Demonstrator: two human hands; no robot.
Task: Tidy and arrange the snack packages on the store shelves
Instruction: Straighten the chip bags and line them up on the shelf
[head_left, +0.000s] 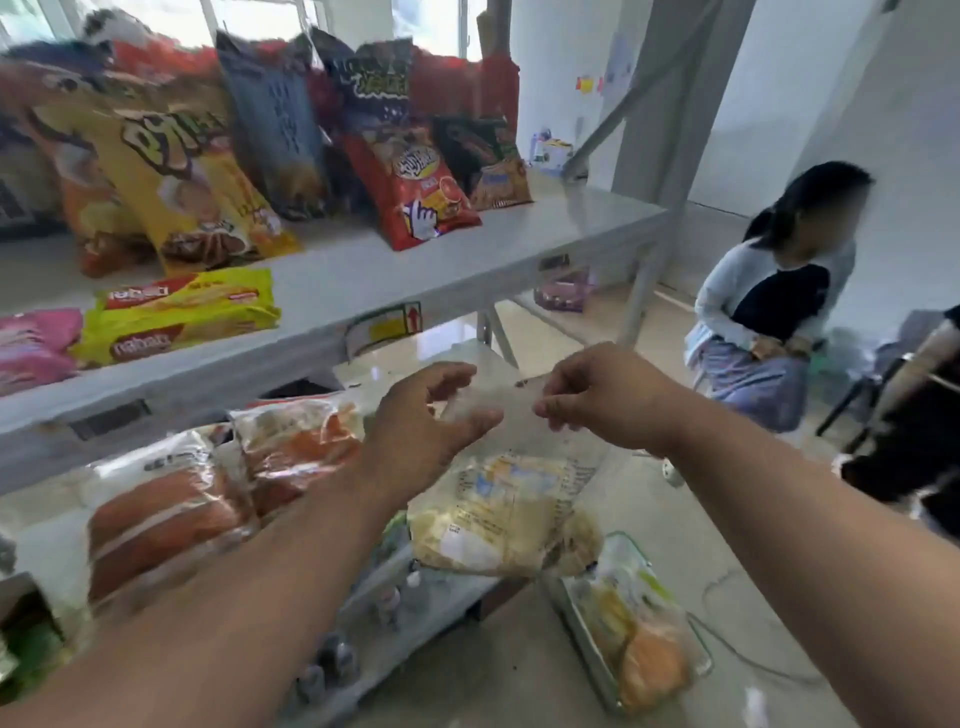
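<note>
- The grey upper shelf (395, 270) runs from lower left toward upper right and carries a row of snack bags standing upright and leaning back: a tall yellow bag (192, 192), a blue-grey bag (280, 135), a red bag (415, 197) and a smaller dark bag (488, 166)
- Lying flat near that shelf's front edge, a yellow wafer pack (182, 317) has its long axis along the edge, with a pink pack (36, 348) just beside it on the left
- On the lower shelf (431, 587), two clear packs of orange-brown rolls (166, 514) and (296, 441) lie side by side, tilted up toward the back
- A clear plastic bag (498, 504) hangs in the air in front of the lower shelf, long axis near vertical, its empty top up, pale yellow snacks gathered in its bottom and a printed label across the middle
- Below it, on the floor side, another clear bag with a green edge (634, 623) holds yellow and orange pieces
- The left hand (431, 415) has thumb and fingers curved at the bag's top left edge; motion blur makes it unclear whether it truly grips
- The right hand (597, 395) pinches the bag's top right edge between thumb and fingertips
</note>
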